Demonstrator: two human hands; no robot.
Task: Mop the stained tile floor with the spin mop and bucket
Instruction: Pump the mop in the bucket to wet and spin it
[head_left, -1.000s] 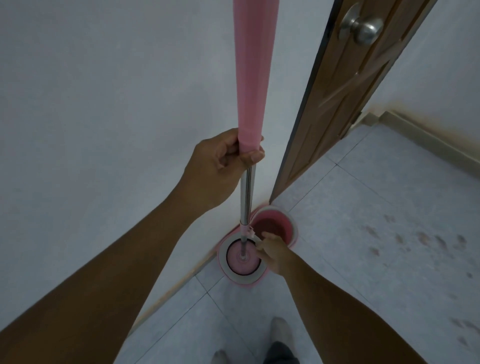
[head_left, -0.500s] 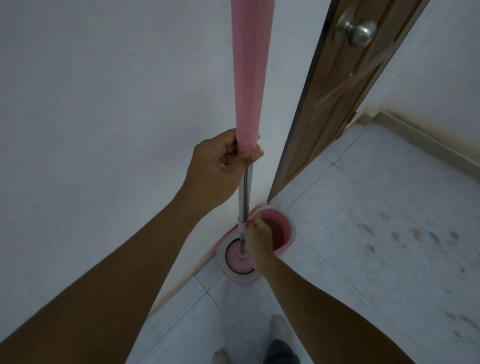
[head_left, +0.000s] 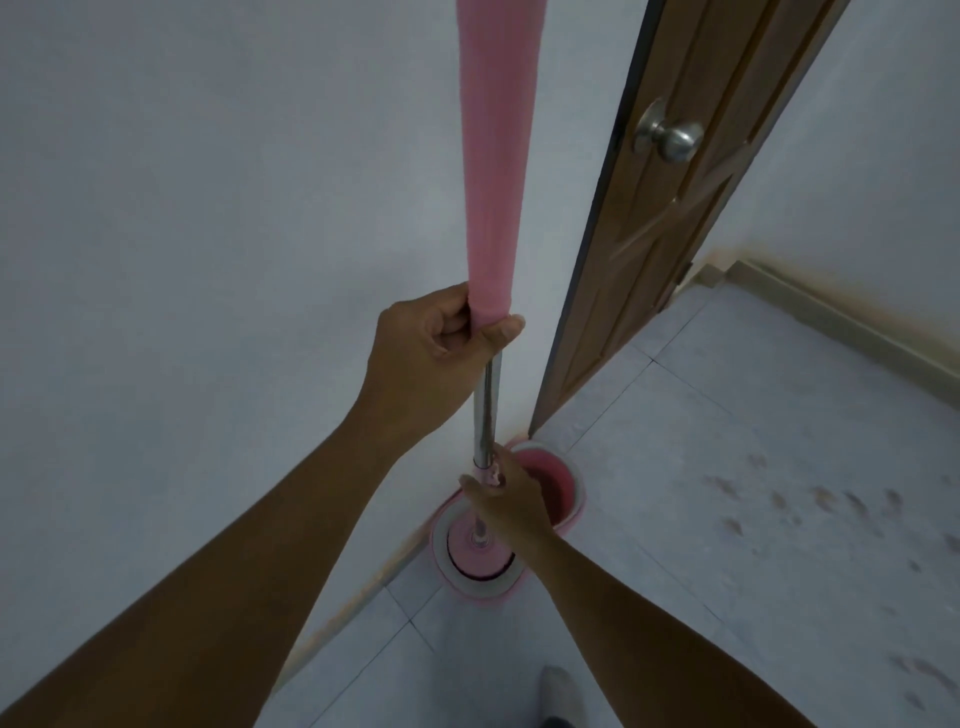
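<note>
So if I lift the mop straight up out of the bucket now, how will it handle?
Probably stiff: the mop has a straight metal shaft. Likely top-steady, since the left hand and right hand both hold it. The bucket looks light and could tip or drag along.

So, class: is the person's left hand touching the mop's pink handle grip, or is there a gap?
Touching. The head view shows the left hand closed around the bottom end of the pink handle grip, thumb pressed across it, with no gap visible.
</note>
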